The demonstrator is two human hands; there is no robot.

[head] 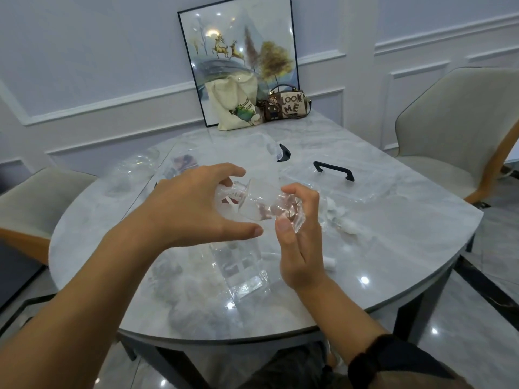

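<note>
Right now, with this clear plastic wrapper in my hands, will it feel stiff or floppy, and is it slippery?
Probably floppy and very light: the clear plastic wrapper looks crumpled where the right hand pinches it. Its glossy film may be slippery.

Above the table, the left hand curls its fingers over one end of a clear plastic piece, thumb stretched out beneath it. The right hand pinches the crumpled other end between thumb and bent forefinger. Under the fingers lies a clear plastic wrapper; beyond the fingertips lie a black handle, a cloth bag and a handbag.
</note>
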